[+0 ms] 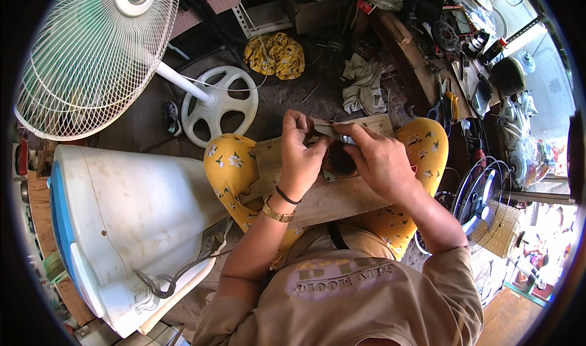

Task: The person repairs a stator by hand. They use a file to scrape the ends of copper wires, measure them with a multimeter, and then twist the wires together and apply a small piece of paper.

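Over my lap lies a wooden board (326, 202), resting across my knees. On it sits a round, dark reddish-brown part (339, 162) that looks like a motor coil, partly covered by my right hand (383, 163). That hand grips a flat grey metal blade (329, 130), which points left toward my other hand. My left hand (303, 152) is closed in a pinch close to the blade's tip, just above the coil part. What its fingers hold is too small or hidden to tell.
A white standing fan (97, 65) with a round base (245, 107) stands at the far left. Below it lies a large white and blue appliance body (134, 193). At right are a cluttered workbench (406, 59), pliers (452, 104) and a fan cage (482, 193). Cloths (364, 85) lie ahead.
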The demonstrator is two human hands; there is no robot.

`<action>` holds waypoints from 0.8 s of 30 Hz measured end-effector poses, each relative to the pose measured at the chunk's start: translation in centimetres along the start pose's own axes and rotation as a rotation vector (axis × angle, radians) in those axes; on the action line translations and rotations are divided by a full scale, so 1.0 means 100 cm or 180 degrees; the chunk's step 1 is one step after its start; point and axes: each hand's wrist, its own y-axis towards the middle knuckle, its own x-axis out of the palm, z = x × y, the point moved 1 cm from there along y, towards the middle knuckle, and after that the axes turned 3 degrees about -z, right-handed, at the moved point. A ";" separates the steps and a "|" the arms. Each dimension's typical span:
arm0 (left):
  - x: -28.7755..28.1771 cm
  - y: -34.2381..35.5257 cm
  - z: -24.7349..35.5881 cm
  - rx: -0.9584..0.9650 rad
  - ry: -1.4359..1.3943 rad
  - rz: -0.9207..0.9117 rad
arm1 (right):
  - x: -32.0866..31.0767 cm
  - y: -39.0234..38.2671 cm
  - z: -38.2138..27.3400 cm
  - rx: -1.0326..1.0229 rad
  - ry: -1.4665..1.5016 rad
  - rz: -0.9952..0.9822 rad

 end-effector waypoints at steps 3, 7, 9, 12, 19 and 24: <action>-0.003 0.000 -0.002 -0.0038 0.0141 0.0100 | 0.017 0.000 0.002 -0.0221 -0.0093 0.0457; -0.004 -0.001 -0.003 -0.0227 0.0305 0.0125 | 0.024 0.004 -0.001 -0.0056 -0.0105 0.0643; 0.009 -0.007 0.003 -0.0096 0.0114 0.0028 | 0.024 0.008 0.000 0.0099 -0.0032 0.0784; 0.004 -0.003 0.006 -0.0193 -0.0191 0.0071 | 0.005 0.014 0.014 0.0462 0.0269 0.1411; -0.002 -0.003 0.004 -0.0291 0.0021 -0.0216 | -0.075 0.013 0.073 0.1083 0.0473 0.2446; -0.002 0.000 0.009 -0.0061 0.0276 -0.0239 | -0.038 0.024 0.026 0.0082 0.0609 0.0614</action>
